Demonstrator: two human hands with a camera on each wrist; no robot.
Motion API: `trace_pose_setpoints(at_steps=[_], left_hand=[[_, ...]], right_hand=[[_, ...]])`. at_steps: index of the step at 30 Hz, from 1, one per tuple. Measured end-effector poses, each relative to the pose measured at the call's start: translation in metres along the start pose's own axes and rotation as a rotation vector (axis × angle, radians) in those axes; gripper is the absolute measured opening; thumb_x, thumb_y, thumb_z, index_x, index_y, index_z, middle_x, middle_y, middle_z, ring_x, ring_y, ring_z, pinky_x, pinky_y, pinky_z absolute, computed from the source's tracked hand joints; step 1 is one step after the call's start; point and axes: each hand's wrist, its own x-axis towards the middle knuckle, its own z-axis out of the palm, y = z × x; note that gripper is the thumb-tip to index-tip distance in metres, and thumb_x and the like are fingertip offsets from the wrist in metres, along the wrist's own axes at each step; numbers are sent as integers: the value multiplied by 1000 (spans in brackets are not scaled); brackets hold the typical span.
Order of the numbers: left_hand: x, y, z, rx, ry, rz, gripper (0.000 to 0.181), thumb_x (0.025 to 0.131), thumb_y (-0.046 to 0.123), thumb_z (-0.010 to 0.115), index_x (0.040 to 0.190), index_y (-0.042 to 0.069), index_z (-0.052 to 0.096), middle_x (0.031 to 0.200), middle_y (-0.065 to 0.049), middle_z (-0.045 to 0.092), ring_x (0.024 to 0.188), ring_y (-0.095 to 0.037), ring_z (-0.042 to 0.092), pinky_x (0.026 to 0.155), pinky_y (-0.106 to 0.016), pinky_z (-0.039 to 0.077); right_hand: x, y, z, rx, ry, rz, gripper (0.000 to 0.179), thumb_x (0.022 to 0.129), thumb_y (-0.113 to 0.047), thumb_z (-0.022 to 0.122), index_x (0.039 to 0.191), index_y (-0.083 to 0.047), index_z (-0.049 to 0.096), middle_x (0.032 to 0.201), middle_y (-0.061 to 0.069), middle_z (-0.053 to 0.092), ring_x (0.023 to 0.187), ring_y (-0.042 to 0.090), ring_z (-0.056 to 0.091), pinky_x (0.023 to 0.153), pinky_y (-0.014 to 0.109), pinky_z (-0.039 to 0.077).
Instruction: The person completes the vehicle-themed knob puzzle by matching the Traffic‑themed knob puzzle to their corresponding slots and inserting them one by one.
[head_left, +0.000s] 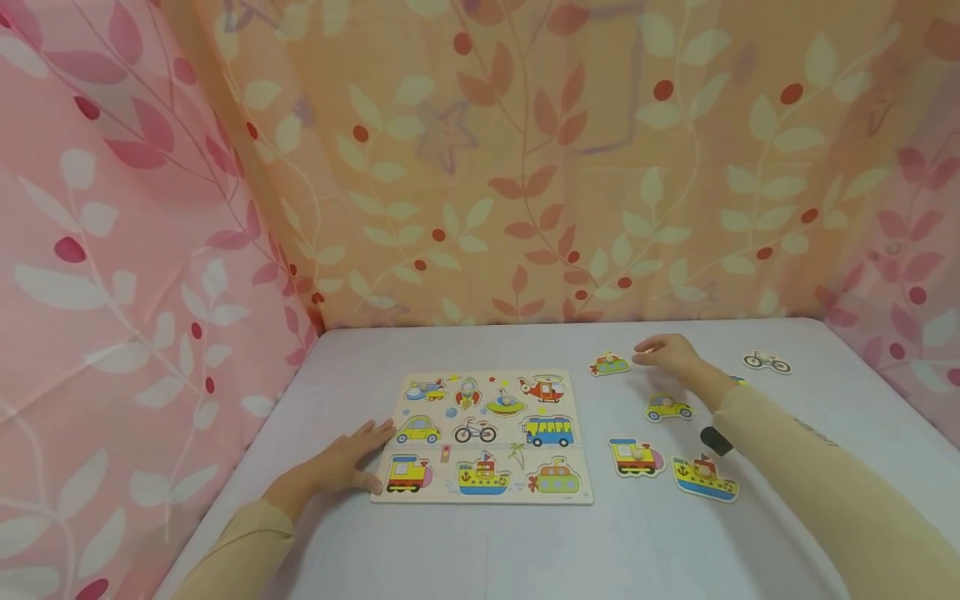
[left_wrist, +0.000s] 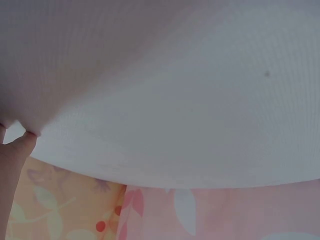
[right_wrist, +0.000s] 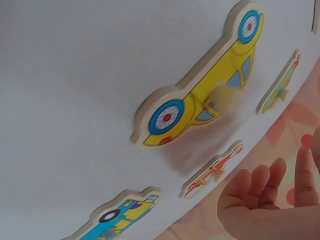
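Note:
My left hand [head_left: 341,462] rests at the left edge of a wooden puzzle board [head_left: 510,493] printed with vehicles, fingers spread and touching its side. In the left wrist view only a little of that hand [left_wrist: 17,152] shows, at the left border. My right hand [head_left: 670,354] hovers over the far right of the table, fingers loosely bent, between the submarine piece [head_left: 611,366] and the bicycle piece [head_left: 767,362]. The right wrist view shows nothing in its visible fingers [right_wrist: 260,185]; a red helicopter piece [right_wrist: 207,177] lies on the table beside them.
Knobbed pieces lie right of the board: a yellow car [head_left: 667,409], a train [head_left: 626,458] and a ship [head_left: 701,483]. A blue and yellow bus piece [right_wrist: 117,215] is mostly behind the right sleeve in the head view. Patterned curtains [head_left: 480,208] stand behind the table.

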Motion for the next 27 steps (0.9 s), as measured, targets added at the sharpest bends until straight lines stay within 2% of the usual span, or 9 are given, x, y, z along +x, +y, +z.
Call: trace_pose_setpoints(at_steps=[3, 7, 11, 14, 17, 21, 27], left_hand=[[-1, 0, 0, -1, -3, 5, 95, 74, 39, 81, 153, 15, 32, 159, -4, 25, 147, -36, 7, 113, -63, 5], [-1, 0, 0, -2, -5, 13, 95, 75, 39, 80, 153, 15, 32, 160, -5, 24, 147, -36, 6, 113, -63, 4], [0, 0, -1, 6, -3, 15, 95, 75, 39, 80, 153, 15, 32, 160, -5, 24, 147, -36, 6, 113, -63, 4], [0, 0, 0, 12, 0, 13, 95, 75, 40, 80, 153, 15, 32, 160, -4, 24, 147, -35, 7, 113, -63, 5], [0, -1, 0, 12, 4, 15, 94, 75, 40, 80, 153, 14, 33, 159, -5, 25, 147, -36, 7, 113, -63, 5], [0, -1, 0, 11, 2, 17, 94, 75, 39, 81, 152, 13, 33, 159, -5, 25, 147, -36, 7, 113, -63, 5], [-1, 2, -1, 0, 1, 8, 94, 75, 38, 81, 153, 14, 32, 160, -4, 24, 148, -34, 7, 113, -62, 5]], right_hand=[[4, 8, -3, -17, 35, -18, 42, 91, -14, 66, 123, 11, 57, 123, 31, 54, 108, 40, 51, 88, 44, 45], [6, 15, -8, -43, 74, -15, 43, 90, -15, 67, 122, 11, 56, 114, 29, 57, 99, 36, 53, 78, 36, 45], [7, 21, -12, -21, 97, 58, 47, 91, -17, 66, 128, 10, 53, 122, 31, 52, 105, 39, 50, 87, 44, 44], [11, 27, -13, 14, 98, 140, 50, 94, -20, 63, 134, 7, 49, 136, 32, 42, 118, 44, 42, 99, 53, 37], [15, 35, -14, 47, 98, 208, 53, 96, -22, 61, 139, 4, 46, 147, 32, 31, 129, 46, 32, 105, 56, 30], [17, 40, -16, 60, 108, 253, 55, 95, -24, 60, 141, 3, 44, 149, 33, 27, 131, 48, 27, 104, 56, 31], [19, 38, -14, 1, 144, 262, 51, 95, -23, 60, 135, 7, 49, 140, 35, 34, 123, 52, 26, 98, 56, 31]])
